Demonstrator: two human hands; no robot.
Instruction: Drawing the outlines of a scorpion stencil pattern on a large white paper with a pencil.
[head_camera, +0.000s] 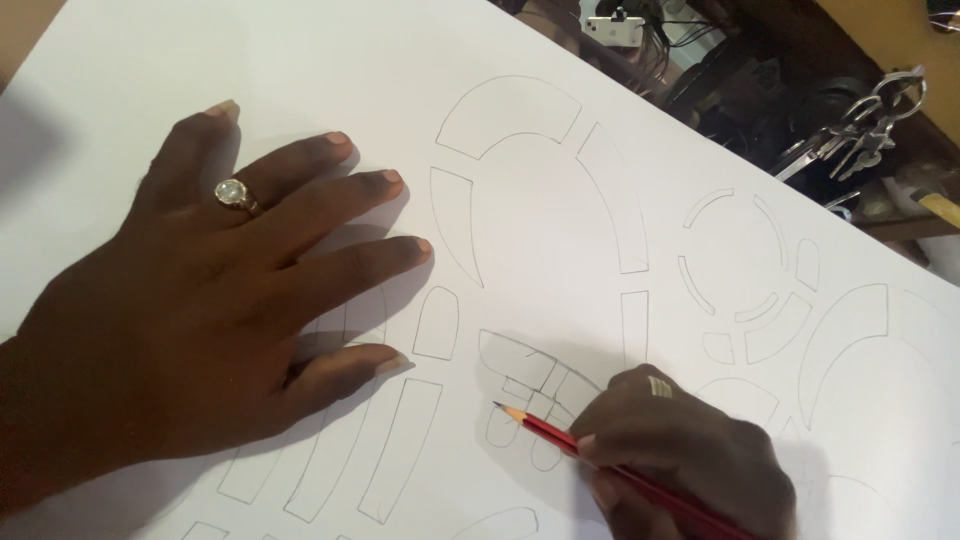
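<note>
The right hand (690, 450) grips a red pencil (600, 455), its tip touching the white paper sheet (560, 220) among outlined shapes. The left hand (210, 300) lies flat, fingers spread, on the sheet beside the pencil.

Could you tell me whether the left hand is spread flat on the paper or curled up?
Spread flat: the left hand lies palm down on the white paper, fingers extended and fanned apart.

Left hand (190, 300) flat, right hand (680, 450) clenched
</note>
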